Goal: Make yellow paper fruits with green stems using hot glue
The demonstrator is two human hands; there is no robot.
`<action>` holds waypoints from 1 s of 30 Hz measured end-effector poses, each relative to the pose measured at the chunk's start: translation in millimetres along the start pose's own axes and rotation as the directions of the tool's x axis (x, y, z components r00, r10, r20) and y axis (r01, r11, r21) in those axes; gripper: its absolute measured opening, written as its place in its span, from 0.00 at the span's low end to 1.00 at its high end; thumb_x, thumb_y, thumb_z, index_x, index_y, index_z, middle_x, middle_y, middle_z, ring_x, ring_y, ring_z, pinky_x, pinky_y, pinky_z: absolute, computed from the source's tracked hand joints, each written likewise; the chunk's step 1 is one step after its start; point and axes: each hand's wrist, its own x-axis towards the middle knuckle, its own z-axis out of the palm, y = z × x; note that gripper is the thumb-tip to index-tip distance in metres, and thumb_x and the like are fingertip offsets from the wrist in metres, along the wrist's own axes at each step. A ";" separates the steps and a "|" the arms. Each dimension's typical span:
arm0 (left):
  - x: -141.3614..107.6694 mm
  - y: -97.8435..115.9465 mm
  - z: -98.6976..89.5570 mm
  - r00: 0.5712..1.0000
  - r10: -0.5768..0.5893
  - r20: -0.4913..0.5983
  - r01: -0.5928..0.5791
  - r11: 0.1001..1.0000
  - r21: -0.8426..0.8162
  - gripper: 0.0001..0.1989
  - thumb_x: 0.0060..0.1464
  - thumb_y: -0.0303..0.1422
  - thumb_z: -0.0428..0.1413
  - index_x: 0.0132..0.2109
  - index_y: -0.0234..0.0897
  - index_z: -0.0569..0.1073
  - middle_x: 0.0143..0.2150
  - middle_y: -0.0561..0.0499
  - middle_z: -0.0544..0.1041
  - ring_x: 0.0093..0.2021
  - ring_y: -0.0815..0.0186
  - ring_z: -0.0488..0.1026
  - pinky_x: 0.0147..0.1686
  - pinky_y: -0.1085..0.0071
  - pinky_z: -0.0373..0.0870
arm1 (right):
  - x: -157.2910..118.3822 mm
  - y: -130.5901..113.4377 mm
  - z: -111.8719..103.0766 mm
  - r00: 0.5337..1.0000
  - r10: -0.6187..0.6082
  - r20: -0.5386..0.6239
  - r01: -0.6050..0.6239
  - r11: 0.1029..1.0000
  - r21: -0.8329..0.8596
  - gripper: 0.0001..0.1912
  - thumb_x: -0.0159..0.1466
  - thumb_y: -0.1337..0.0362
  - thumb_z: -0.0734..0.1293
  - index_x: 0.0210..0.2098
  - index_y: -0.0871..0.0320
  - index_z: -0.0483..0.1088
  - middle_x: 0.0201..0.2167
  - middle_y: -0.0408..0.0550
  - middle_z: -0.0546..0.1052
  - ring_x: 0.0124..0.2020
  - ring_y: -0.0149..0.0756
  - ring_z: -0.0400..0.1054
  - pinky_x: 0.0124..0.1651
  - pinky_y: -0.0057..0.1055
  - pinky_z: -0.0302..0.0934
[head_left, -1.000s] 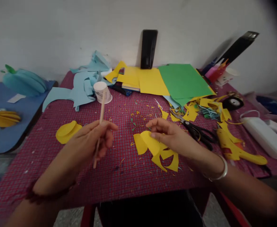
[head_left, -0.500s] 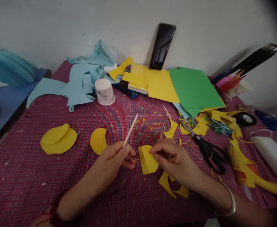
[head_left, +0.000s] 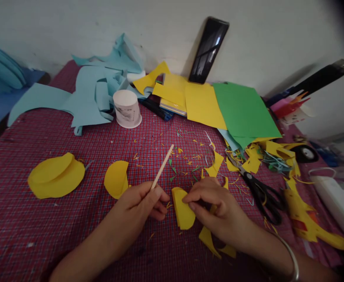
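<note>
Pinched between the thumb and fingers of my left hand (head_left: 144, 201) is a thin pale wooden stick (head_left: 163, 163), its tip pointing up and away. My right hand (head_left: 216, 207) has thumb and forefinger closed on the right edge of a folded yellow paper piece (head_left: 183, 211). Left of my left hand lies a rounded yellow paper piece (head_left: 115, 179) with a folded edge. Farther left rests a larger round yellow paper (head_left: 56, 176) with a flap on top. Yellow offcuts (head_left: 209, 239) lie partly under my right hand.
Black-handled scissors (head_left: 261, 188) and a yellow glue gun (head_left: 304, 215) lie at the right. Behind are a paper cup (head_left: 127, 109), blue paper scraps (head_left: 86, 94), yellow sheets (head_left: 204, 103), a green sheet (head_left: 245, 111) and a phone (head_left: 209, 51) against the wall. Small trimmings dot the checked cloth (head_left: 80, 223).
The camera view has shifted slightly. The folded yellow piece by my right hand now looks narrower and more closed. My left hand still holds the stick.
</note>
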 end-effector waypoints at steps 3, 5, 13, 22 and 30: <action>0.8 -1.1 -1.0 1.000 0.002 -0.005 -0.002 1.000 0.001 0.16 0.54 0.45 0.51 0.33 0.36 0.74 0.28 0.49 0.77 0.29 0.66 0.75 0.31 0.70 0.74 | 2.3 -0.4 -0.5 1.000 0.003 0.010 -0.003 1.000 0.002 0.07 0.63 0.68 0.64 0.31 0.53 0.73 0.26 0.42 0.75 0.31 0.34 0.68 0.39 0.39 0.55; 1.4 -2.0 -1.2 1.000 0.002 -0.003 -0.002 1.000 0.010 0.16 0.54 0.45 0.51 0.33 0.36 0.74 0.28 0.49 0.77 0.29 0.66 0.75 0.30 0.70 0.74 | 3.5 0.1 -0.2 1.000 0.004 0.016 -0.004 1.000 0.001 0.07 0.63 0.69 0.64 0.31 0.54 0.72 0.26 0.41 0.75 0.31 0.34 0.68 0.39 0.39 0.55; 1.0 1.0 1.3 1.000 -0.024 -0.009 0.025 0.999 0.049 0.17 0.53 0.45 0.49 0.34 0.35 0.74 0.28 0.49 0.76 0.29 0.66 0.75 0.30 0.70 0.74 | 3.4 5.0 2.6 0.999 0.007 0.042 -0.006 1.000 -0.021 0.07 0.64 0.70 0.64 0.32 0.54 0.72 0.26 0.40 0.74 0.30 0.32 0.66 0.39 0.38 0.52; 0.8 3.6 -0.1 0.999 -0.030 0.024 0.028 0.997 0.073 0.18 0.54 0.45 0.48 0.34 0.35 0.73 0.28 0.49 0.76 0.29 0.66 0.74 0.31 0.71 0.73 | 3.7 8.0 4.5 1.000 -0.018 0.025 0.018 0.999 -0.030 0.07 0.63 0.71 0.64 0.33 0.54 0.72 0.25 0.38 0.73 0.30 0.30 0.65 0.39 0.37 0.51; 1.6 3.1 0.5 1.000 -0.007 0.019 0.006 0.999 0.049 0.17 0.54 0.44 0.49 0.35 0.34 0.74 0.30 0.48 0.76 0.30 0.67 0.74 0.31 0.71 0.74 | 4.0 6.8 4.1 0.999 -0.039 0.025 0.040 0.998 -0.056 0.07 0.63 0.72 0.64 0.33 0.55 0.72 0.25 0.38 0.72 0.30 0.29 0.65 0.39 0.36 0.51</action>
